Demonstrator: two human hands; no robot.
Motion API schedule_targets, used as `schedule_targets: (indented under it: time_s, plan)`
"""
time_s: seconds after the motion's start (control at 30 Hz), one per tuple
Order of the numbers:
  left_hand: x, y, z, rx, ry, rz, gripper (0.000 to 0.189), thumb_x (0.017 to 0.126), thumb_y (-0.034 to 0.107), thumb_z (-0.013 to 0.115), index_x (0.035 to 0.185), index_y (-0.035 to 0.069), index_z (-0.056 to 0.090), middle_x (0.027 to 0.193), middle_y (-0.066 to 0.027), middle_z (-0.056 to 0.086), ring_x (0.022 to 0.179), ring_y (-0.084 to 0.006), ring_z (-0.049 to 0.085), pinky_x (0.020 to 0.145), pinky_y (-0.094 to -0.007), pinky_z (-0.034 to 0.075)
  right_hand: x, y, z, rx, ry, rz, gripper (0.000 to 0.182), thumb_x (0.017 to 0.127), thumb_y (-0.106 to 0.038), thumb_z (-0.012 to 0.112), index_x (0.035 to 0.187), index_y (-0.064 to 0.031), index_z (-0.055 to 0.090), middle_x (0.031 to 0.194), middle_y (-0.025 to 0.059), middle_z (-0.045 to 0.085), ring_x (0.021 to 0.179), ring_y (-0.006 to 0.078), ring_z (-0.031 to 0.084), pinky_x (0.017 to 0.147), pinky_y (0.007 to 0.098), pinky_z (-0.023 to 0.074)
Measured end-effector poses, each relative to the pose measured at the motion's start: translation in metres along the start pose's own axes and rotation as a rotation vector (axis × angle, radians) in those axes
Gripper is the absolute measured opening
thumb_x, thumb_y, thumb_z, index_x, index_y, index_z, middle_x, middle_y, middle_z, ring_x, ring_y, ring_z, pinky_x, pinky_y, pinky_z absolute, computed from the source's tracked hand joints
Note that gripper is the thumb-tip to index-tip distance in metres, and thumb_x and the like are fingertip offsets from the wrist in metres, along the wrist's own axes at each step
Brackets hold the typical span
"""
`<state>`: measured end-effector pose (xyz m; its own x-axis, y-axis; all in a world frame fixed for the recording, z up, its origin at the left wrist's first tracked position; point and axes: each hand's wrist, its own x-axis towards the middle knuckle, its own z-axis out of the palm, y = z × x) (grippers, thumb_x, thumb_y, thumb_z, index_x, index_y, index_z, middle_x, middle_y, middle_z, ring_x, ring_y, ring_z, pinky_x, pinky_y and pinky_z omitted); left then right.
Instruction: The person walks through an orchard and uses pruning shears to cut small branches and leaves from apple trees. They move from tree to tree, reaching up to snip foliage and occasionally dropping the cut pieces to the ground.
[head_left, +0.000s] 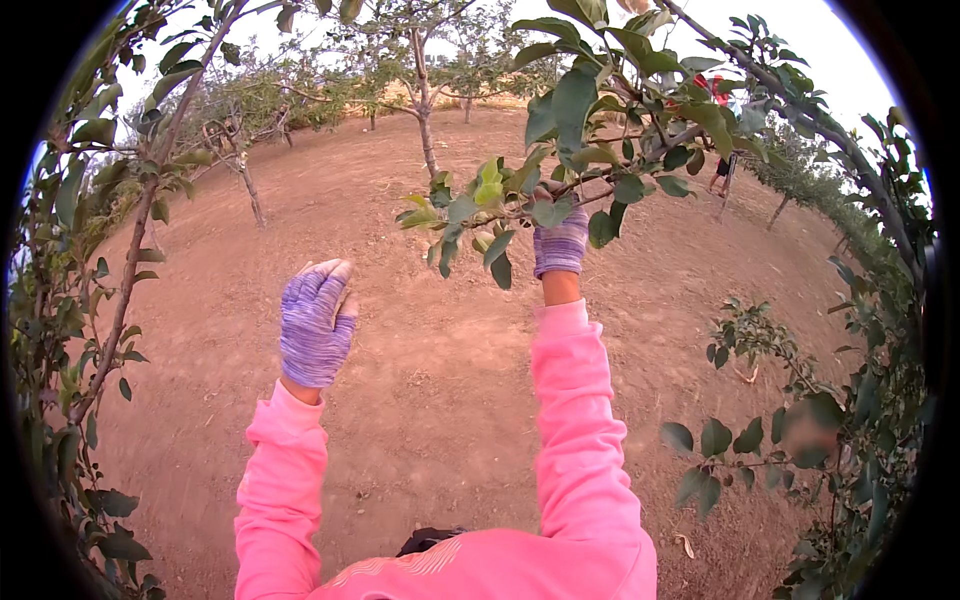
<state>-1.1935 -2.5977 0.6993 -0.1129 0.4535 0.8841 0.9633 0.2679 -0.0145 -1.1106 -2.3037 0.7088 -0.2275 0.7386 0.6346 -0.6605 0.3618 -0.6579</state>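
My right hand (561, 234), in a purple-and-white knit glove, reaches up into a leafy fruit-tree branch (600, 180). Leaves cover most of its fingers, so whether they grip the branch or something behind it is hidden. Lower and to the left, my left hand (316, 324) wears a matching glove with pale fingertips. It is raised over the bare soil with its fingers lightly bent and the thumb apart. Nothing shows in it, though its palm is turned away. Both arms are in pink sleeves (577, 405).
Leafy branches rise on the left (135, 255) and crowd the right side (870, 420). Brown dirt ground (420, 420) runs between them towards more orchard trees (424, 112). Partly hidden by foliage, another person (721, 174) stands in the right background.
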Motion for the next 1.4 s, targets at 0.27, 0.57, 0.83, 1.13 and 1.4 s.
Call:
schedule_targets:
  time_s: [0.27, 0.57, 0.83, 1.13, 1.4]
  plan:
    - [0.028, -0.001, 0.051, -0.113, 0.088, -0.005, 0.040, 0.062, 0.006, 0.062, 0.100, 0.006, 0.052, 0.093, -0.0107, 0.054, 0.086, -0.0270, 0.051, 0.075, -0.0340, 0.039, -0.025, -0.024, 0.011, -0.083, -0.174, -0.064, 0.018, 0.077, -0.001, 0.047, 0.095, -0.0014, 0.047, 0.087, 0.0080, 0.053, 0.071, 0.0160, 0.053, 0.060, 0.0250, 0.0452]
    - [-0.020, -0.033, 0.058, -0.155, 0.159, -0.105, 0.028, 0.058, 0.004, 0.062, 0.085, 0.008, 0.057, 0.071, -0.0069, 0.055, 0.067, -0.0247, 0.052, 0.063, -0.0343, 0.039, -0.005, 0.007, -0.009, 0.123, -0.199, 0.008, 0.028, 0.077, -0.008, 0.051, 0.104, -0.0029, 0.045, 0.095, 0.0078, 0.053, 0.080, 0.0164, 0.054, 0.065, 0.0267, 0.0471]
    - [-0.059, -0.036, 0.038, -0.353, 0.187, -0.363, 0.018, 0.066, 0.002, 0.060, 0.083, 0.006, 0.060, 0.074, -0.0083, 0.059, 0.069, -0.0214, 0.056, 0.063, -0.0293, 0.044, -0.003, 0.002, -0.017, 0.450, -0.333, 0.157, 0.029, 0.080, -0.009, 0.044, 0.108, -0.0005, 0.043, 0.106, 0.0111, 0.050, 0.091, 0.0211, 0.052, 0.074, 0.0299, 0.0457]
    - [-0.113, -0.042, 0.022, -0.634, 0.220, -0.815, 0.019, 0.075, 0.003, 0.053, 0.093, 0.002, 0.058, 0.075, -0.0062, 0.059, 0.065, -0.0110, 0.054, 0.059, -0.0221, 0.044, 0.005, 0.035, -0.050, 0.101, -0.347, -0.023, 0.031, 0.081, -0.010, 0.042, 0.111, -0.0024, 0.038, 0.106, 0.0097, 0.048, 0.088, 0.0193, 0.052, 0.070, 0.0259, 0.0456]
    - [-0.132, -0.031, 0.003, -0.899, -0.025, -1.015, 0.020, 0.077, 0.004, 0.051, 0.096, 0.001, 0.056, 0.077, -0.0033, 0.057, 0.067, -0.0068, 0.051, 0.061, -0.0206, 0.043, -0.023, -0.026, 0.012, -0.189, -0.119, -0.095, 0.020, 0.081, -0.002, 0.038, 0.099, -0.0067, 0.042, 0.086, 0.0093, 0.053, 0.060, 0.0146, 0.046, 0.053, 0.0248, 0.0416]
